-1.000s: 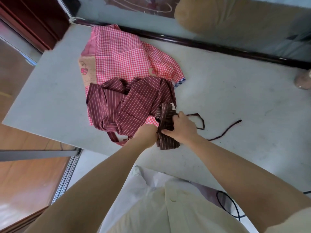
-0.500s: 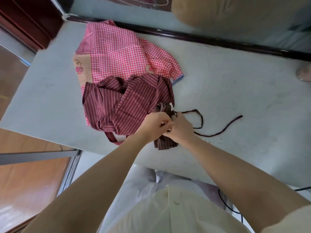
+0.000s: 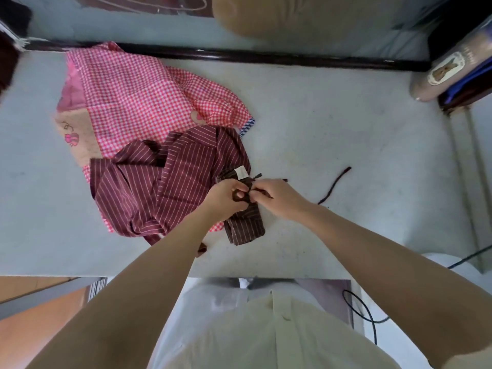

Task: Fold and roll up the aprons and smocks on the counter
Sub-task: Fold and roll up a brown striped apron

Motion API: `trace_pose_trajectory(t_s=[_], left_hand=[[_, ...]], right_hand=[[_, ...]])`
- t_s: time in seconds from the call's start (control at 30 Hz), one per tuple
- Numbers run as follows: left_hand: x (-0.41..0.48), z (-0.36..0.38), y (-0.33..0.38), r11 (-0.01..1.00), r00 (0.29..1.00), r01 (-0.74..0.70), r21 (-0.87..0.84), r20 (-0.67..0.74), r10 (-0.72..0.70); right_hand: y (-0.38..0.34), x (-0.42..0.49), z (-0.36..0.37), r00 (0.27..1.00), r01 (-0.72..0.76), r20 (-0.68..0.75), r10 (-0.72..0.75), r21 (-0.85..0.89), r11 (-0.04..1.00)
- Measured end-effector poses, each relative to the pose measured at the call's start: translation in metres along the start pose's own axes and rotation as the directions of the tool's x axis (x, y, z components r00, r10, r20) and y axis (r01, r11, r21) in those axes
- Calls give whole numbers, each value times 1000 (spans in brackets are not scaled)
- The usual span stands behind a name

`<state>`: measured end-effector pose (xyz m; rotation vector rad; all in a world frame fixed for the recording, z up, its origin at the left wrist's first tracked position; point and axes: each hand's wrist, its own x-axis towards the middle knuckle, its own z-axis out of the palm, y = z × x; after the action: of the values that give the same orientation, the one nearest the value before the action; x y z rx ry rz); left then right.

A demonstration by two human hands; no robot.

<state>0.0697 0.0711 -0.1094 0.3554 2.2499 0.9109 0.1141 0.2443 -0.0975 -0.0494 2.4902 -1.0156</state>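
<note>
Tie (image 3: pixel 249 196) pinched by L hand (image 3: pixel 226 200) + R hand (image 3: pixel 279 198) over rolled apron (image 3: pixel 246 227) (tail shorter now).

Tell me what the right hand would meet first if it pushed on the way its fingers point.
The right hand points leftward: beyond the dark strap it pinches, it likely meets the left hand first.

Between the hands (image 3: pixel 250 198), a dark brown striped roll (image 3: pixel 246 225); left, a maroon pinstriped apron (image 3: pixel 170 187); beyond, a pink gingham smock (image 3: pixel 133 94); pale grey counter (image 3: pixel 346 129).
</note>
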Motion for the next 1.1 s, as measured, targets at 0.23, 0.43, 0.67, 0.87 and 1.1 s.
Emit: trace_pose_trajectory(t_s=[0.23,0.43,0.67,0.87,1.1], left_hand=[[-4,8,-3,997,988,-73,3,-137,72],[-7,6,-9,997,991,-52,-55,-127,45],[-7,6,-14,996,989,-21,-88,-148,7],[-3,9,-11,995,960,15,-98,-278,-42],[-12,23,-19,998,934,-58,20,-351,61]], right_hand=[[-19,15,2,999,-10,-48,21,223,975],[-16,17,2,970,-241,102,223,564,790],[-4,14,11,982,-186,75,171,352,917],[-6,21,23,980,-146,-81,182,327,934],[-6,19,26,926,-265,-57,373,603,752]])
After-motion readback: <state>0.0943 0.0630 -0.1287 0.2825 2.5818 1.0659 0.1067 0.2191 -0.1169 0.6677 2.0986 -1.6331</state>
